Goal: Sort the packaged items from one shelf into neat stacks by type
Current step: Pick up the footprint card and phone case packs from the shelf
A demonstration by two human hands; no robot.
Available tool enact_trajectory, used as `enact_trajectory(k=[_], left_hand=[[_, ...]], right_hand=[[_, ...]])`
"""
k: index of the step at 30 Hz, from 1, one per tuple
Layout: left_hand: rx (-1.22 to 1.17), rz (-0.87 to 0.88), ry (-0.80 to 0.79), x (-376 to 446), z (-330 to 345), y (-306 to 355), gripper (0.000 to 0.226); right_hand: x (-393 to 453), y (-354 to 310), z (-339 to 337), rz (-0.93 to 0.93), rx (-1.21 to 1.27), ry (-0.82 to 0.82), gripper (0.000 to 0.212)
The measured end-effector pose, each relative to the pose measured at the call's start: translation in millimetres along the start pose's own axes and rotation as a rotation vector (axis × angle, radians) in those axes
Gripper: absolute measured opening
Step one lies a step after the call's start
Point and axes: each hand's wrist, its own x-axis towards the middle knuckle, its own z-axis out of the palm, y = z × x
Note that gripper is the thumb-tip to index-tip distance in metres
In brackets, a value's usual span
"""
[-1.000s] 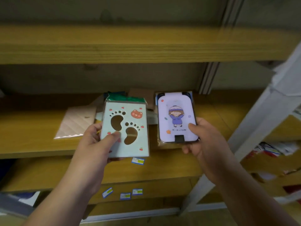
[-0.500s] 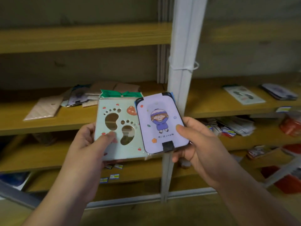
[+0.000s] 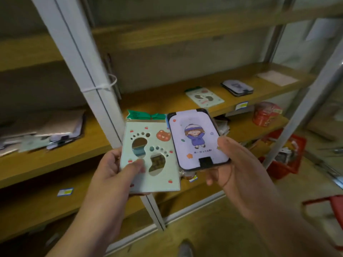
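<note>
My left hand (image 3: 113, 171) grips a pale green footprint package (image 3: 150, 158) with a green header, thumb on its front. My right hand (image 3: 233, 164) holds a lilac package (image 3: 198, 140) with a cartoon child on it, which overlaps the green one's right edge. On the right-hand shelf (image 3: 167, 101) lies a matching footprint package (image 3: 205, 98), and further right a small stack of lilac packages (image 3: 237, 88). A pale flat pack (image 3: 277, 77) lies at that shelf's far right. On the left-hand shelf (image 3: 55, 158) a jumbled pile of packages (image 3: 42, 132) remains, blurred.
A white upright post (image 3: 87, 75) with a cable tie divides the two shelf bays, just behind the held packages. A red tin (image 3: 266, 115) sits on the lower right shelf. Red baskets (image 3: 285, 158) stand on the floor at right. A shoe tip (image 3: 185, 247) shows below.
The view has swung right, from the left bay past the post to the right bay. Both hands still hold the same two packages, now close together and overlapping.
</note>
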Motion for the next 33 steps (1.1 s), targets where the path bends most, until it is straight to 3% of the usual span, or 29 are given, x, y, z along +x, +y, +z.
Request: enact_trajectory(k=[5,11,17,26,29,33], left_hand=[[-0.023,-0.023,-0.043,45,56,-13,0.028],[-0.046,-0.035,-0.117,112,121,-20,0.030],[-0.062,-0.110,-0.126,180,169,-21,0.037],[0.161,-0.023,-0.124,263,249,-16,0.048],[0.207,-0.002,-0.098,277,271,-17,0.041],[0.473,0.119,-0.006,282,288,-19,0.049]], right_hand=[[22,-23,-50,-0.018,-0.015,0.138,0.034],[75,-62,-102,-0.032,-0.115,0.186,0.022],[137,-88,-138,0.005,-0.082,0.251,0.031],[194,-111,-186,0.048,-0.058,0.352,0.033],[209,-118,-205,0.070,-0.077,0.331,0.029],[228,-136,-229,0.108,-0.116,0.219,0.045]])
